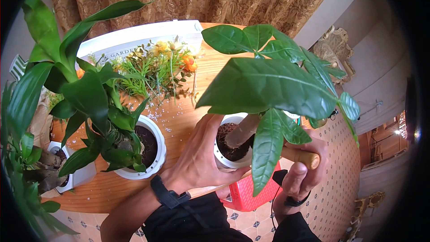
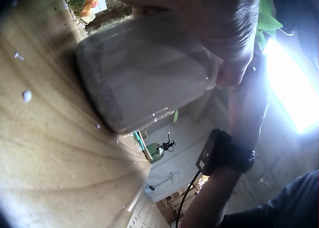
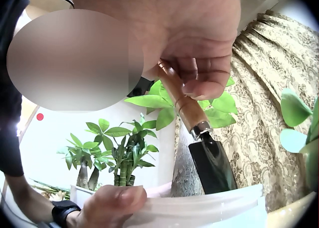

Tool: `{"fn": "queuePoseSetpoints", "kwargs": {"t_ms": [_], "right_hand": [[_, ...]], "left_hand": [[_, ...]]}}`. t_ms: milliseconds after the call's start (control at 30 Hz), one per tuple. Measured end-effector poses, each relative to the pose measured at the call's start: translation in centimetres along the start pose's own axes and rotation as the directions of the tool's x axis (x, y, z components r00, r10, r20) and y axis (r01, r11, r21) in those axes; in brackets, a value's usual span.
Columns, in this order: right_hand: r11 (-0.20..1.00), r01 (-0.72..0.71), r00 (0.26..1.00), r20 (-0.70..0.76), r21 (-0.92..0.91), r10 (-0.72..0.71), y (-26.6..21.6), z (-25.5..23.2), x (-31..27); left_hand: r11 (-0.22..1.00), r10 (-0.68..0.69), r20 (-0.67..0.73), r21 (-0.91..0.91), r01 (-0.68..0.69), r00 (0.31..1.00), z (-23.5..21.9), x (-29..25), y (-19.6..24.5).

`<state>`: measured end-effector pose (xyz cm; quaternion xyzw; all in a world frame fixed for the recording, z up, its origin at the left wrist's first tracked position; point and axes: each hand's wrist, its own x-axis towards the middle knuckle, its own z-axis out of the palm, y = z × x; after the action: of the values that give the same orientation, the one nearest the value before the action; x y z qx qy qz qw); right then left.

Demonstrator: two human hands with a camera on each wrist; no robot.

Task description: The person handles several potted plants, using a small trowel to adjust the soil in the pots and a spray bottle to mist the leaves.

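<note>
A white plant pot (image 1: 222, 160) holds brown soil and a thick-stemmed plant (image 1: 273, 85) with broad green leaves. My left hand (image 1: 201, 154) grips this pot, fingers along its far side and thumb at the near rim; the left wrist view shows the pot's side (image 2: 144, 73) close up. My right hand (image 1: 309, 170) holds a small trowel (image 1: 304, 157) by its wooden handle. In the right wrist view the trowel's black blade (image 3: 213, 166) points down beside the trunk (image 3: 187, 168), its tip hidden behind the pot rim. Leaves cover the blade in the head view.
Left on the wooden table (image 1: 179, 121) stands another white pot (image 1: 156, 152) with a leafy plant, beside a hexagonal white pot (image 1: 83, 175). Artificial flowers (image 1: 165, 67) and a white planter box (image 1: 148, 36) lie behind. A red stool (image 1: 251, 195) is at the front edge.
</note>
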<state>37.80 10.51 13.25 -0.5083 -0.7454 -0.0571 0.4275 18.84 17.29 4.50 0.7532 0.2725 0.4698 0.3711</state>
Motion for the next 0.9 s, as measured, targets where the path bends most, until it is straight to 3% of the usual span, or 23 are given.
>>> {"fn": "queuePoseSetpoints", "kwargs": {"t_ms": [100, 200, 267, 333, 433, 567, 633, 700, 767, 900], "right_hand": [[0.999, 0.026, 0.996, -0.081, -0.022, -0.028, 0.36, 0.16, -0.43], [0.996, -0.023, 0.992, -0.12, 0.082, 0.033, -0.01, 0.31, -0.23], [0.998, -0.007, 0.985, -0.175, -0.07, -0.006, -0.03, 0.35, -0.34], [0.995, -0.013, 0.988, -0.157, -0.102, -0.003, -0.02, 0.16, -0.62], [0.99, -0.022, 0.99, -0.141, -0.139, 0.002, -0.02, 0.11, -0.76], [0.993, -0.039, 0.989, -0.149, -0.113, 0.022, -0.29, 0.33, -0.57], [0.993, -0.05, 0.989, -0.142, -0.103, 0.035, -0.35, 0.22, -0.65], [0.994, -0.061, 0.99, -0.134, -0.093, 0.048, -0.33, 0.36, -0.71], [0.997, -0.07, 0.964, -0.257, -0.016, 0.064, -0.14, 0.77, -0.76], [0.997, -0.053, 0.972, -0.231, -0.056, 0.038, -0.09, 0.49, -0.55]], "left_hand": [[1.0, 0.023, -0.026, 0.01, -0.023, 0.999, -0.09, -0.06, -0.03], [1.0, 0.01, -0.025, -0.006, -0.01, 1.0, -0.19, -0.21, 0.0], [1.0, -0.023, -0.006, -0.017, 0.022, 1.0, -0.17, -0.35, 0.09], [0.989, -0.107, 0.023, -0.098, 0.108, 0.994, -0.08, -0.45, 0.21], [0.99, -0.138, 0.092, -0.028, 0.141, 0.986, -0.4, -0.4, 0.1], [0.991, -0.111, 0.071, -0.07, 0.116, 0.991, -0.31, -0.42, -0.14], [0.998, -0.06, 0.072, 0.04, 0.058, 0.996, -0.44, -0.32, 0.03], [0.997, -0.083, 0.065, 0.002, 0.083, 0.994, -0.2, -0.54, -0.43], [0.993, -0.106, 0.06, -0.037, 0.108, 0.993, -0.17, -0.66, -0.48], [0.997, -0.08, 0.05, 0.008, 0.08, 0.995, -0.23, -0.66, -0.43]]}}
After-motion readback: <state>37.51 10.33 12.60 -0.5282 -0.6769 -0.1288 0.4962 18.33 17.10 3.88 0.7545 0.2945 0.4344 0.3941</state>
